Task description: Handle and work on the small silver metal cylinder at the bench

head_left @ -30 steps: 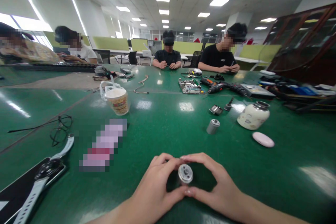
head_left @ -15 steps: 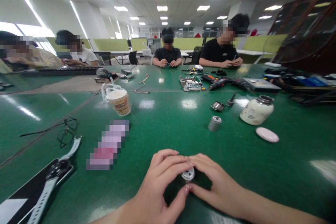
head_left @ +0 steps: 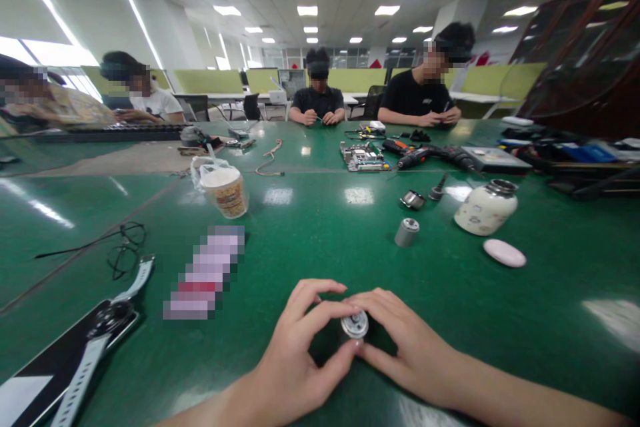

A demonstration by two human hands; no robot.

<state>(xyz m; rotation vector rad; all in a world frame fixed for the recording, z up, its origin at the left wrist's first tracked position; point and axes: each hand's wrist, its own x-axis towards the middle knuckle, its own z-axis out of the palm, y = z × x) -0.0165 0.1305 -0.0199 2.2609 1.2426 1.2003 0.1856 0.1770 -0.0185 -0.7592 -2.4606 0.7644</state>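
Near the front of the table, both my hands are around a small silver motor part (head_left: 355, 325), round with holes in its top face. My left hand (head_left: 305, 340) pinches it, the index finger at the far rim and the thumb at the near rim. My right hand (head_left: 400, 333) closes on it from the other side, its fingers behind and its thumb in front, close to my left thumb. The sides and underside of the part are mostly hidden. Beyond my right hand, a grey metal cylinder (head_left: 407, 233) stands upright with a similar holed top.
To the right are a cream jar (head_left: 485, 209), a pale oval case (head_left: 505, 253) and a metal ring piece (head_left: 413, 199). A paper cup (head_left: 227, 195), glasses (head_left: 125, 250) and a watch (head_left: 111, 320) are on the left. A circuit board (head_left: 364, 157) lies farther back; co-workers sit beyond.
My left index finger and thumb have shifted to the part's rim, so more of its top face shows. The view has tilted slightly; the part stays between both hands.
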